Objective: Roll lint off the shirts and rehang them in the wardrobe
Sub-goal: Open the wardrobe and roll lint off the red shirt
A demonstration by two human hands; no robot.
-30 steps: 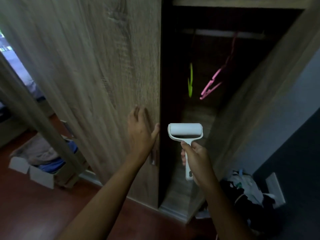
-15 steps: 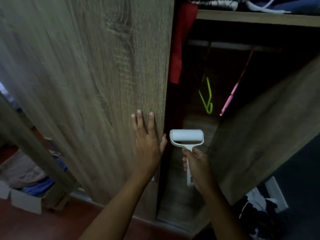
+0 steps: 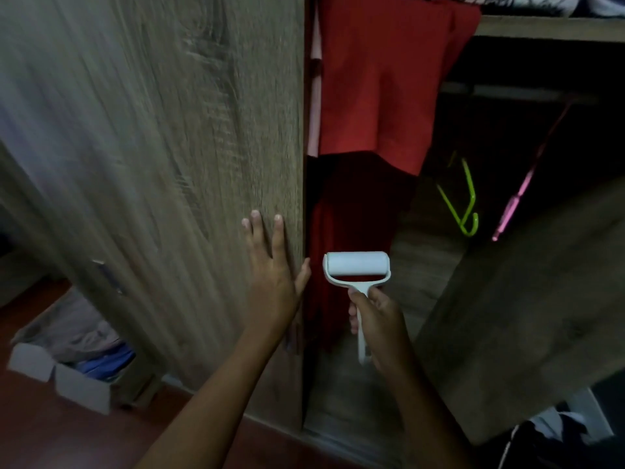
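White lint roller (image 3: 356, 265) gripped in right hand (image 3: 380, 328)

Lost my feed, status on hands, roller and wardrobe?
Left hand open, flat on wardrobe door. Right hand shut on lint roller. Red shirt hanging just inside; green hanger and pink hanger empty. Nothing blocking.

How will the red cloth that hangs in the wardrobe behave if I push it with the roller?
The red cloth hangs in soft folds, so it is probably floppy and would likely swing away from the lint roller. It looks light. A backing hand might be needed, but the left hand rests flat on the door.
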